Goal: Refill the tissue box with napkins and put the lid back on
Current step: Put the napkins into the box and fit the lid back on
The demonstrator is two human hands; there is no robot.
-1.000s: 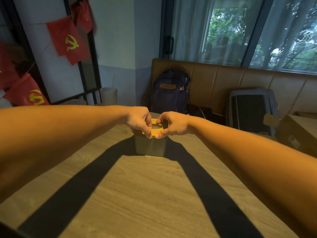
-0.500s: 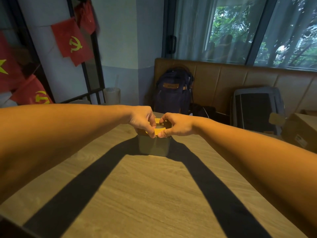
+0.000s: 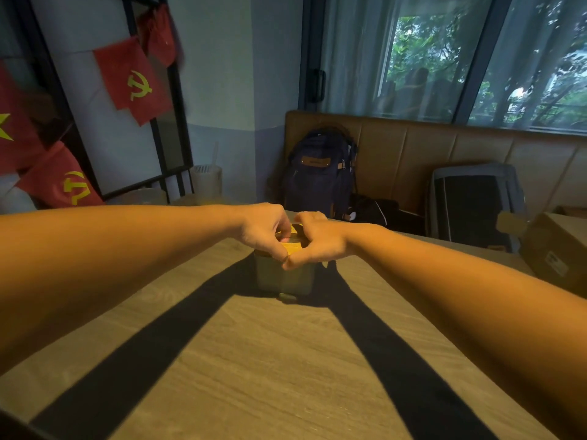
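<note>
Head view: just above the middle of the frame a grey-green tissue box stands upright on the wooden table, towards its far edge. A yellow ring-shaped lid sits at the top of the box. Only slivers of it show between the fingers, so whether it is fully seated cannot be told, and the inside of the box is hidden.

The left hand comes in from the left edge of the frame with its fingers curled down over the left side of the lid, pinching the rim between thumb and fingertips. The right hand comes in from the lower right and grips the right side of the lid the same way, fingers bent over the top and thumb at the near edge. The two thumbs meet, or nearly meet, at the front of the lid. Both forearms cast dark shadow bands across the table towards the bottom of the frame.

Behind the table, at centre, a dark blue backpack leans against a tan padded bench back. To its right stands a grey bag, and a cardboard box sits at the right edge. Red flags hang at the upper left, and a curtained window fills the upper right
</note>
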